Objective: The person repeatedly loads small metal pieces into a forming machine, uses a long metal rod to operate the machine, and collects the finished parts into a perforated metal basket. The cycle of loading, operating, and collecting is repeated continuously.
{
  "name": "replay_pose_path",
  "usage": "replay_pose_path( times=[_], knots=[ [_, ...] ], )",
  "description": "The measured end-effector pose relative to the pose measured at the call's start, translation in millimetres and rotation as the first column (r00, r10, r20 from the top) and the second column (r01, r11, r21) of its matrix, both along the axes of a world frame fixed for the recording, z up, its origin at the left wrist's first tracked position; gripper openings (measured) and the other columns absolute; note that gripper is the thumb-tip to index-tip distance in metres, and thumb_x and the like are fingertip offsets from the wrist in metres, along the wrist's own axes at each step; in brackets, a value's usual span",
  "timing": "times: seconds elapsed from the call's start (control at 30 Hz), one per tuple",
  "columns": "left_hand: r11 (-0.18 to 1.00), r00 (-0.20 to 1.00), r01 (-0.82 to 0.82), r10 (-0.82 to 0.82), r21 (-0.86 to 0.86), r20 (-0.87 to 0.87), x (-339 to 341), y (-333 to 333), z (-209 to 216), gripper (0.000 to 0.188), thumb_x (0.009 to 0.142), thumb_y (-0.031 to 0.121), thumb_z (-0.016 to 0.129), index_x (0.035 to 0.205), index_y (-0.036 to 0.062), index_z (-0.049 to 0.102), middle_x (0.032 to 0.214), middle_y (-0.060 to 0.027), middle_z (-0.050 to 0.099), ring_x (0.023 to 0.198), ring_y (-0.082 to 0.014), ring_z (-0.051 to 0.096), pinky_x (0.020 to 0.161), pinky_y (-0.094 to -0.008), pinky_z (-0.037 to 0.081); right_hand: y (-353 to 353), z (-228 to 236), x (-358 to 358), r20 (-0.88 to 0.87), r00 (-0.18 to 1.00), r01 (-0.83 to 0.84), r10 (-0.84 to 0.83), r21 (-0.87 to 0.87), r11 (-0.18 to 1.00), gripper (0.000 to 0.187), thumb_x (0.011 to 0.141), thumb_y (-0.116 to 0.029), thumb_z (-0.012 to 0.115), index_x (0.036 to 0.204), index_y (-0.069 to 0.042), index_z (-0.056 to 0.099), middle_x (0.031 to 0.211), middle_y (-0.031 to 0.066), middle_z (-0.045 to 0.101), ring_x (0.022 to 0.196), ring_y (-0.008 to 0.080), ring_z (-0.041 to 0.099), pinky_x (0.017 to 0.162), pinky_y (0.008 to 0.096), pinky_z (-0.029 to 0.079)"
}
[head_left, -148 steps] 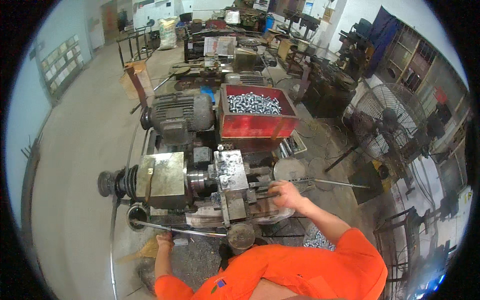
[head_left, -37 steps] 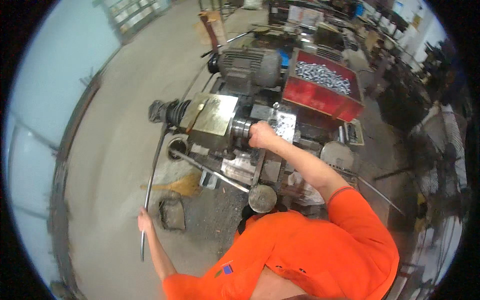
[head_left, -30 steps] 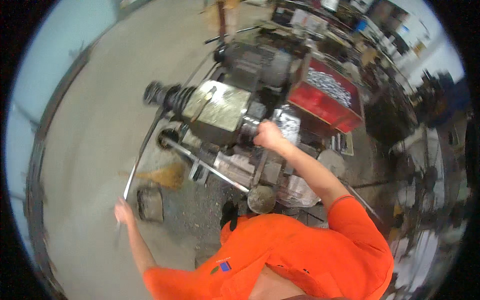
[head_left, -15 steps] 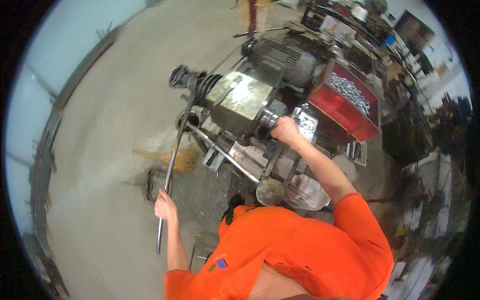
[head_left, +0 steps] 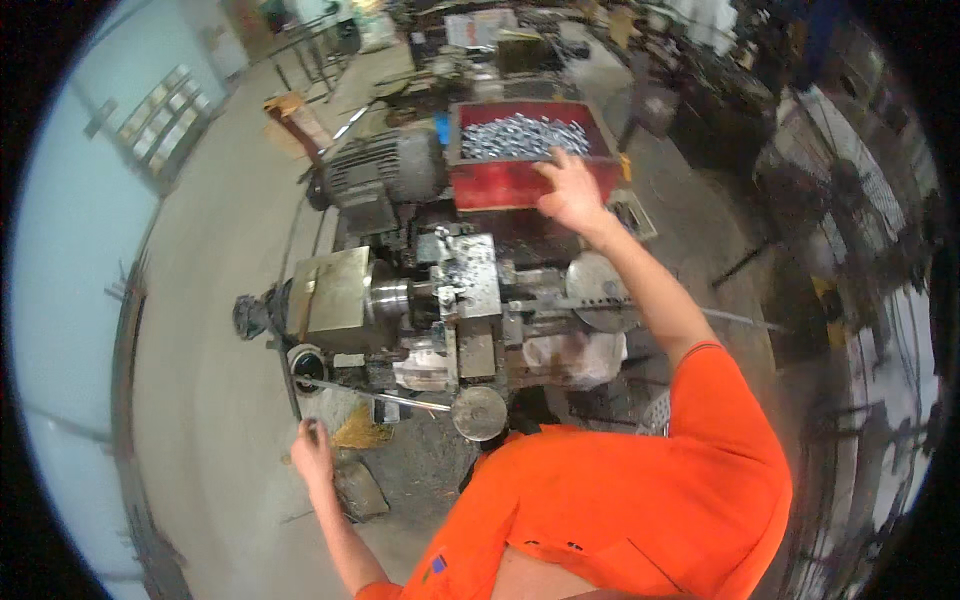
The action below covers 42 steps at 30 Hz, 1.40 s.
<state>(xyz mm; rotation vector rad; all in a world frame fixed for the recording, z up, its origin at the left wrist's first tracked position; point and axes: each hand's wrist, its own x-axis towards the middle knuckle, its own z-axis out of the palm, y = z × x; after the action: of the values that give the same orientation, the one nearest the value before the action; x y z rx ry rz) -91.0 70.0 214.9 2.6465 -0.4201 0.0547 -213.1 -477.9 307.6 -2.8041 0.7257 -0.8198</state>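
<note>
My left hand [head_left: 312, 455] is closed around the lower part of a long metal lever [head_left: 290, 385], which runs up to the left end of a lathe-like machine. My right hand [head_left: 575, 195] is stretched out at the near rim of a red box [head_left: 500, 188], fingers apart and nothing visible in them. Inside the box lies a heap of small shiny metal pieces [head_left: 525, 137]. Between my arms stands the machine's headstock [head_left: 330, 300], with a round chuck [head_left: 388, 300] facing right. A block-shaped slide [head_left: 472, 280] sits right of the chuck.
An electric motor [head_left: 385, 170] stands behind the headstock. A second rod [head_left: 385, 397] crosses the machine's front toward a round disc [head_left: 480, 413]. A black-rimmed container [head_left: 306, 365] and a yellow brush [head_left: 360, 430] are below left. A large fan [head_left: 835, 190] is at right.
My right hand has left the chuck and moved to the red box, its fingers spreading. My left hand stays on the lever. The view has turned to the right.
</note>
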Motion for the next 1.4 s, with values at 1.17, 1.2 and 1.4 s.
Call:
replay_pose_path(
  times=[1.17,1.2,1.4],
  knots=[
    [0.862,0.955,0.262,-0.167,0.434,-0.245,7,-131,-146,0.03,0.079,0.034,0.052,0.093,0.0116,0.066,0.085,-0.0135,0.065,0.08,-0.0322,0.061,0.069,-0.0409,0.047,100,-410,-411,-0.943,0.21,0.955,-0.258,0.14,0.263,0.034,0.08,-0.035,0.049,0.104,-0.018,0.065,0.117,0.003,0.057,0.108,0.0215,0.054,0.091,0.0435,0.04],
    [0.876,0.946,0.307,-0.238,0.372,-0.221,-10,-167,-124,0.031,0.079,0.036,0.053,0.092,0.0112,0.065,0.085,-0.0143,0.065,0.08,-0.0339,0.061,0.07,-0.042,0.047,104,-433,-439,-0.961,0.235,0.9,-0.146,0.158,0.406,0.036,0.081,-0.036,0.047,0.107,-0.018,0.064,0.122,0.0037,0.054,0.115,0.0242,0.049,0.093,0.0476,0.037],
    [0.899,0.932,0.337,-0.276,0.278,-0.236,-1,-140,-131,0.022,0.081,0.028,0.052,0.092,0.0159,0.067,0.08,-0.0138,0.065,0.075,-0.0301,0.063,0.068,-0.0394,0.049,113,-356,-391,-0.867,0.316,0.934,-0.386,0.212,0.288,0.045,0.068,-0.04,0.058,0.097,-0.007,0.067,0.112,0.0194,0.058,0.104,0.036,0.055,0.089,0.0394,0.044]
  ],
)
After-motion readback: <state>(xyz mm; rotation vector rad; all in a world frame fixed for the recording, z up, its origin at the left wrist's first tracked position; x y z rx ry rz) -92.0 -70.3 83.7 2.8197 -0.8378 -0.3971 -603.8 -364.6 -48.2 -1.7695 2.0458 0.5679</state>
